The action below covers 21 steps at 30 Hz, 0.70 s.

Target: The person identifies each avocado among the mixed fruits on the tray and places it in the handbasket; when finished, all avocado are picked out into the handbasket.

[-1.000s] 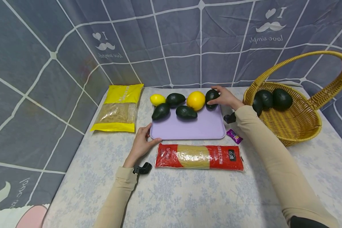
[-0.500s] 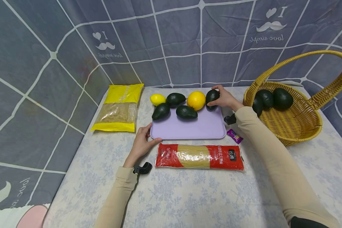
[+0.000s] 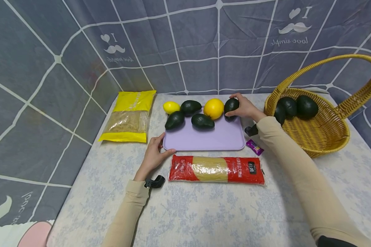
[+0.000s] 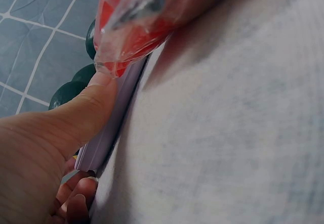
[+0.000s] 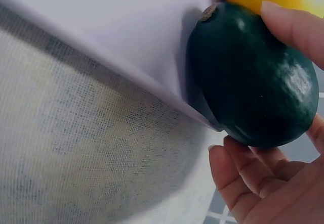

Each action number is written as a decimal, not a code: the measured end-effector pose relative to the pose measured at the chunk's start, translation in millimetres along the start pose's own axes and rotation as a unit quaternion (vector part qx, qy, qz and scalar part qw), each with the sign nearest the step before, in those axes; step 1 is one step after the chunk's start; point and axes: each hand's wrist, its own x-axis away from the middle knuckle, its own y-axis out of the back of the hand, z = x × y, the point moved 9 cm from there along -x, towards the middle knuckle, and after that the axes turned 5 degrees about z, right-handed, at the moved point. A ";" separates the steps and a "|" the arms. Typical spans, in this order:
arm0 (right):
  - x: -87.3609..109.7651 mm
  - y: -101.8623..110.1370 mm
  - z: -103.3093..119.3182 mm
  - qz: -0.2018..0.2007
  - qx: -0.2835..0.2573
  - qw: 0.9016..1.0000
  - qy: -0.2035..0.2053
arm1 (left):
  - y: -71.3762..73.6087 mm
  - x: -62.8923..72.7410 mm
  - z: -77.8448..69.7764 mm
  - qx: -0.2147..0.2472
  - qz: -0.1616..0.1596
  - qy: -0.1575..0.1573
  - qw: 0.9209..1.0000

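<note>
I have the right hand (image 3: 245, 107) gripping an avocado (image 3: 230, 106), long axis near–far, stem end near; left hand (image 3: 154, 153) grasps the tray (image 3: 208, 140) at its near-left corner.

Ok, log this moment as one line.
left hand: around near-left corner of tray | right hand: holding avocado at tray's far-right corner | basket: avocados inside

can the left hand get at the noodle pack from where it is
Probably yes: the left hand holds the tray by a corner, but the noodle pack lies close by, with nothing visible between them.
</note>
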 end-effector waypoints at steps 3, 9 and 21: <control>1.7 -0.2 -0.4 0.001 0.011 1.000 -0.001 | 0.0 0.0 -0.2 -0.002 0.000 0.000 1.000; 6.9 -1.1 -0.5 0.006 0.029 1.000 -0.006 | -0.9 -0.8 1.7 0.002 0.001 0.004 1.000; 20.3 -4.7 6.2 0.006 0.041 0.999 -0.003 | -0.5 -1.1 1.8 0.003 0.002 0.004 1.000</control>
